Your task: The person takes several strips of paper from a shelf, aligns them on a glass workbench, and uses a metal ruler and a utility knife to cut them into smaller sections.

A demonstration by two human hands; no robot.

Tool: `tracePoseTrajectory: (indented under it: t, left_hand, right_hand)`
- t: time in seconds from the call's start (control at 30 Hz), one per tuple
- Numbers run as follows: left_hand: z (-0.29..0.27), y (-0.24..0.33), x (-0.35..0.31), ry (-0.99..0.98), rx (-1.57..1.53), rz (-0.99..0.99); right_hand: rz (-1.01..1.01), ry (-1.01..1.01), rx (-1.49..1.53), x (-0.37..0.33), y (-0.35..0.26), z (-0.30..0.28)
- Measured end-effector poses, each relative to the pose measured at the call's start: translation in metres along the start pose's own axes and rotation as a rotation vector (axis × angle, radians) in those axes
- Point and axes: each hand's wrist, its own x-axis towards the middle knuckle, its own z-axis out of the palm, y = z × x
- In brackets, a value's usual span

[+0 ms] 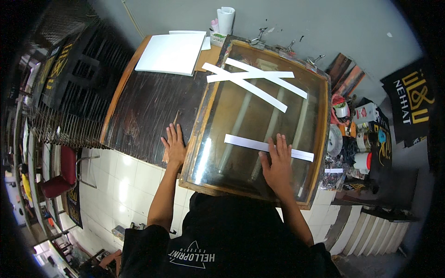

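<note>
My left hand (pixel 175 149) lies with fingers spread on the dark scratched tabletop (pixel 143 106), just left of a wood-framed glass panel (pixel 236 120). On that glass rests my right hand (pixel 279 167), its fingers stretched out across a white paper strip (pixel 245 141) that runs sideways. The fingers cover part of this strip; whether they press on it I cannot tell. Farther back, three more white strips (pixel 264 94) lie crossed over each other, some reaching past the panel's left edge. Pale tubes (pixel 273 123) show beneath the glass.
A stack of white sheets (pixel 171 53) lies at the table's back left, near paper rolls (pixel 225 21). Metal clamps (pixel 289 46) line the panel's far edge. Tubs and cans (pixel 361 143) crowd the right side. A red chair (pixel 60 173) stands on the tiled floor at left.
</note>
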Motion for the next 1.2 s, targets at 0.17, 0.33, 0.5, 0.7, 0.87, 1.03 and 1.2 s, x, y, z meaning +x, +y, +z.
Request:
tracePoseTrajectory:
  t: [0.17, 0.33, 0.5, 0.7, 0.87, 1.03, 1.2]
  left_hand:
    - [-0.005, -0.012, 0.006, 0.096, 0.093, -0.094]
    - [-0.009, -0.069, 0.020, 0.129, 0.158, -0.260]
    - [-0.004, -0.094, 0.016, 0.107, -0.061, -0.279]
    - [-0.013, -0.080, 0.002, 0.168, -0.101, -0.209]
    - [-0.019, -0.089, 0.000, 0.359, -0.704, -0.274]
    - [-0.068, -0.037, 0.005, 0.718, -0.527, 0.188]
    - [-0.114, 0.013, -0.001, 0.253, -0.585, -0.369]
  right_hand:
    - [-0.043, 0.038, -0.016, -0.022, 0.012, 0.007]
    - [-0.057, 0.119, 0.158, -0.007, 0.021, -0.005]
    - [0.388, 0.489, 0.262, 0.041, 0.115, -0.075]
    - [0.642, 0.723, 0.324, 0.078, 0.266, -0.126]
    - [0.621, 0.713, 0.205, 0.154, 0.332, -0.120]
    - [0.688, 0.549, -0.173, 0.210, 0.398, -0.115]
    - [0.864, 0.422, -0.467, 0.213, 0.501, -0.113]
